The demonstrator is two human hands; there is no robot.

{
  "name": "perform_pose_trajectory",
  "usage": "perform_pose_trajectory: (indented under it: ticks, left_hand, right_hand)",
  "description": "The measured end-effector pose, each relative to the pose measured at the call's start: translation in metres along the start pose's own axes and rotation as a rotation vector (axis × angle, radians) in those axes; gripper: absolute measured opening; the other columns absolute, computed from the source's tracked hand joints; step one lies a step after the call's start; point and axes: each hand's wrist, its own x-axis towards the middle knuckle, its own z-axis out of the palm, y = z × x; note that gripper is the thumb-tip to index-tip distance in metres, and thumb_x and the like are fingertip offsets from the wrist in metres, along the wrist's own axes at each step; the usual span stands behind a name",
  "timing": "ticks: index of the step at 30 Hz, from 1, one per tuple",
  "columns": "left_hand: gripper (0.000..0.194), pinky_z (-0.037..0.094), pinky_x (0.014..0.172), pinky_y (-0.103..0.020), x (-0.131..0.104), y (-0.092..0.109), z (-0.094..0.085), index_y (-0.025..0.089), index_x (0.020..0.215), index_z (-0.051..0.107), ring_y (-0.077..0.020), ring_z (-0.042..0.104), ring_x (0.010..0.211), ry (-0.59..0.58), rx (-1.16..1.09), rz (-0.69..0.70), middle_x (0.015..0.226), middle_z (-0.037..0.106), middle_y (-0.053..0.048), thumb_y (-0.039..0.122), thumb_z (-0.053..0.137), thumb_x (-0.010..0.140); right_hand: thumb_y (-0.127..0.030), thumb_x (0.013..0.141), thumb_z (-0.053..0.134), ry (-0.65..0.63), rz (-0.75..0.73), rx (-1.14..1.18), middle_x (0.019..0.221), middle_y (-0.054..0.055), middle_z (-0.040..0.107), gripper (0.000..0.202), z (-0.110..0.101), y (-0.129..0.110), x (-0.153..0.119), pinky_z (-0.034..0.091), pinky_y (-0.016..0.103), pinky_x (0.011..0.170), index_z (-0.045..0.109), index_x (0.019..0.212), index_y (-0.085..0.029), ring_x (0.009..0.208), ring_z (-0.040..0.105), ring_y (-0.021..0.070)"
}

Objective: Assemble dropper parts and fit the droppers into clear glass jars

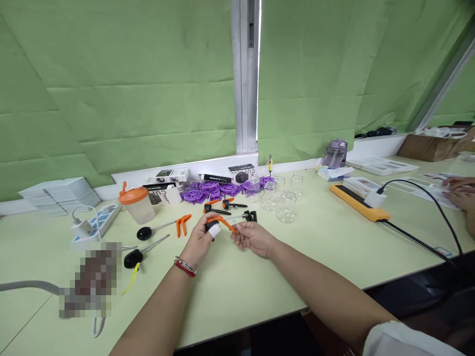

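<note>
Two bare hands meet above the middle of a pale green counter (260, 291), sharing one small tool. The left hand (200, 241), with bracelets at the wrist and a white wrap on one fingertip, has its fingers closed around the black body of an orange-handled pump tool (222, 225). The right hand (253, 237) pinches the tool's other end between thumb and fingertips, so both sets of fingers are grasping it and it hangs just clear of the surface, seemingly held level for a close look. Just beyond the hands lie more black-and-orange pump tools (230, 203), kept within easy reach. Behind those sits a heap of purple plastic discs (210, 191) and a cluster of clear glass cups (276, 198), standing apart from one another. To the left are an orange-lidded plastic cup (136, 202), two black-headed rods (143, 244) and a white power strip (97, 222). To the right an orange power strip (358, 201) lies with a black cable trailing off the edge. At the far right edge, another person's hands (460, 194) rest on papers. Green blinds cover the window behind.
</note>
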Motion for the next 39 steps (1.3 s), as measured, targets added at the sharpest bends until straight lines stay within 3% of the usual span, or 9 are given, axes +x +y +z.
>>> perform_pose_trajectory:
  ticks: [3, 5, 7, 12, 17, 26, 34, 39]
  left_hand:
    - [0.035, 0.040, 0.062, -0.023, 0.009, -0.009, -0.016, 0.022, 0.113, 0.052, -0.0108, 0.050, 0.065, 0.244, -0.082, 0.009, 0.075, 0.054, 0.002, 0.035, 0.058, 0.081]
    - [0.036, 0.040, 0.060, -0.021, 0.014, -0.016, -0.028, 0.022, 0.112, 0.050, -0.0089, 0.049, 0.062, 0.418, -0.169, 0.030, 0.076, 0.053, 0.003, 0.034, 0.059, 0.079]
    - [0.037, 0.040, 0.058, -0.021, 0.018, -0.023, -0.038, 0.021, 0.109, 0.050, -0.0076, 0.049, 0.060, 0.515, -0.190, 0.012, 0.078, 0.053, 0.003, 0.034, 0.060, 0.077]
    - [0.039, 0.041, 0.058, -0.021, 0.020, -0.029, -0.044, 0.022, 0.110, 0.051, -0.0079, 0.050, 0.061, 0.574, -0.128, -0.036, 0.085, 0.054, 0.001, 0.036, 0.060, 0.075]
    - [0.039, 0.040, 0.060, -0.022, 0.017, -0.027, -0.039, 0.022, 0.112, 0.052, -0.0093, 0.049, 0.065, 0.509, -0.063, -0.004, 0.089, 0.056, 0.000, 0.033, 0.060, 0.076]
    - [0.039, 0.042, 0.071, -0.028, 0.015, -0.024, -0.034, 0.021, 0.110, 0.054, -0.0128, 0.051, 0.074, 0.441, 0.006, -0.003, 0.101, 0.057, -0.004, 0.032, 0.061, 0.074]
    - [0.042, 0.043, 0.072, -0.029, 0.019, -0.034, -0.038, 0.021, 0.107, 0.053, -0.0129, 0.056, 0.074, 0.442, -0.102, -0.104, 0.098, 0.056, -0.003, 0.033, 0.064, 0.069]
    - [0.042, 0.045, 0.075, -0.030, 0.022, -0.044, -0.034, 0.020, 0.104, 0.053, -0.0133, 0.058, 0.077, 0.412, -0.193, -0.229, 0.096, 0.057, -0.003, 0.031, 0.067, 0.066]
  right_hand:
    - [-0.028, 0.089, 0.047, 0.116, -0.180, -0.453, 0.089, 0.007, 0.064, 0.023, 0.006, 0.006, 0.005, 0.047, 0.028, 0.063, 0.062, 0.101, -0.014, 0.066, 0.059, 0.0130]
    - [-0.020, 0.088, 0.046, 0.097, -0.350, -0.848, 0.101, 0.009, 0.063, 0.025, 0.012, 0.009, 0.009, 0.046, 0.030, 0.079, 0.063, 0.105, -0.015, 0.086, 0.060, 0.0164]
    - [-0.013, 0.087, 0.044, 0.044, -0.463, -1.169, 0.108, 0.009, 0.061, 0.028, 0.021, 0.009, 0.016, 0.041, 0.030, 0.089, 0.064, 0.108, -0.015, 0.101, 0.057, 0.0182]
    - [-0.015, 0.086, 0.045, 0.028, -0.381, -1.567, 0.100, 0.009, 0.061, 0.025, 0.048, 0.004, 0.036, 0.041, 0.026, 0.078, 0.068, 0.095, -0.015, 0.091, 0.057, 0.0176]
    - [-0.009, 0.080, 0.049, 0.031, -0.322, -1.654, 0.095, 0.008, 0.061, 0.022, 0.060, 0.006, 0.049, 0.039, 0.025, 0.070, 0.070, 0.083, -0.015, 0.086, 0.057, 0.0172]
    - [-0.002, 0.076, 0.050, 0.019, -0.260, -1.695, 0.096, 0.007, 0.061, 0.024, 0.055, 0.010, 0.041, 0.033, 0.025, 0.065, 0.068, 0.081, -0.016, 0.084, 0.056, 0.0154]
    - [-0.001, 0.076, 0.050, -0.013, -0.281, -1.760, 0.093, 0.006, 0.062, 0.024, 0.053, 0.007, 0.040, 0.031, 0.025, 0.062, 0.066, 0.084, -0.016, 0.082, 0.055, 0.0152]
    - [-0.013, 0.086, 0.047, 0.019, -0.313, -1.700, 0.094, 0.006, 0.062, 0.019, 0.053, 0.007, 0.041, 0.031, 0.026, 0.063, 0.066, 0.087, -0.017, 0.082, 0.055, 0.0156]
